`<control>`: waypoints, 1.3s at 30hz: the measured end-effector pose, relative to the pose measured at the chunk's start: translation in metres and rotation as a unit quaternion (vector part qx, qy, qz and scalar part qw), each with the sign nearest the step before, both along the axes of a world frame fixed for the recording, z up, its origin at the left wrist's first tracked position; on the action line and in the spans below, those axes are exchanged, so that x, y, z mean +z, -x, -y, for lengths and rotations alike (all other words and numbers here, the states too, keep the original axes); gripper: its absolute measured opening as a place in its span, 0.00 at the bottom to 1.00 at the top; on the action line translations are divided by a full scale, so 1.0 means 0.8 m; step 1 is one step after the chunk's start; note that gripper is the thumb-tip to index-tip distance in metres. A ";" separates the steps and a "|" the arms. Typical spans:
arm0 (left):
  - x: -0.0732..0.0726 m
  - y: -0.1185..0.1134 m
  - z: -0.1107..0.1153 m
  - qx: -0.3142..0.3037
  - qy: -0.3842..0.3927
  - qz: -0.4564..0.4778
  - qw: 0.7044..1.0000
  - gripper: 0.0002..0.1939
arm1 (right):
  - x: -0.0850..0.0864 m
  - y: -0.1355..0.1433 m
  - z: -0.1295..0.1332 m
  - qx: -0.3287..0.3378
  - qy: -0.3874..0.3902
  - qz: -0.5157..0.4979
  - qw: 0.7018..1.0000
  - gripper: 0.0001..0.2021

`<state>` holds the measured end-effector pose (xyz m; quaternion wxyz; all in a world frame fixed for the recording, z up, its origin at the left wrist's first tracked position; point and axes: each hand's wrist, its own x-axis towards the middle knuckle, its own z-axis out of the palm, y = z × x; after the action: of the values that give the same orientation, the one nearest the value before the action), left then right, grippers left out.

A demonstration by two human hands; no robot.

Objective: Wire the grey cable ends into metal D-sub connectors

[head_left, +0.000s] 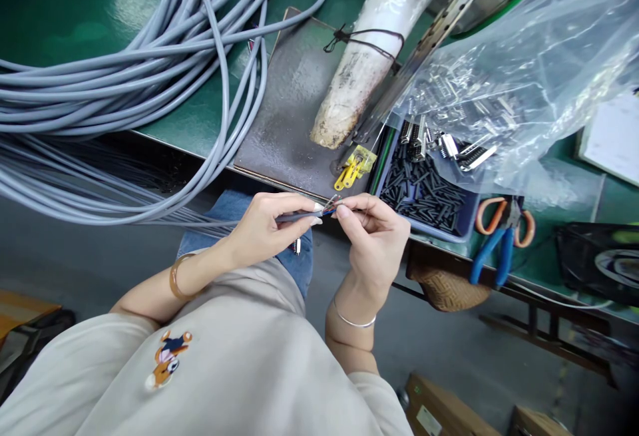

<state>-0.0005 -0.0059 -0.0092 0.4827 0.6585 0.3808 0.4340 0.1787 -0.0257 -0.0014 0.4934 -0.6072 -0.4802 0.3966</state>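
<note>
My left hand (272, 226) is closed around the end of a grey cable (299, 216), thumb and fingers pinching it near the table's front edge. From the cable's stripped end fan thin coloured wires (331, 206), red, blue and green among them, plus a bare silvery strand. My right hand (372, 229) pinches these wires between thumb and forefinger, its other fingers curled in. Just beyond the hands lies a yellow tool (352, 171) with two short handles. A small metal connector (298, 245) shows below my left hand, over the lap.
Coiled grey cables (150, 83) cover the table's left. A blue tray (466, 223) holds short black tubes (422, 190); a clear plastic bag (539, 70) of metal connectors overlaps it. Orange scissors (489, 215) and blue-handled pliers (499, 249) lie at right. A white-wrapped roll (367, 50) rests behind.
</note>
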 end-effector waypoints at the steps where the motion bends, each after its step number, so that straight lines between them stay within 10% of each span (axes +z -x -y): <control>1: 0.000 0.000 0.000 -0.002 -0.004 0.001 1.000 0.06 | 0.000 0.000 0.000 0.001 0.001 0.000 1.000 0.02; 29: -0.003 -0.006 0.006 0.020 0.067 -0.003 0.998 0.06 | 0.008 0.007 0.010 -0.007 -0.055 0.113 0.992 0.05; 39: -0.007 -0.007 0.011 0.043 -0.077 -0.022 0.996 0.05 | 0.009 0.009 0.014 -0.005 -0.048 0.104 0.993 0.07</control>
<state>0.0048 -0.0146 -0.0149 0.4031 0.6862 0.3850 0.4673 0.1713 -0.0367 0.0059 0.4709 -0.6231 -0.5447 0.3055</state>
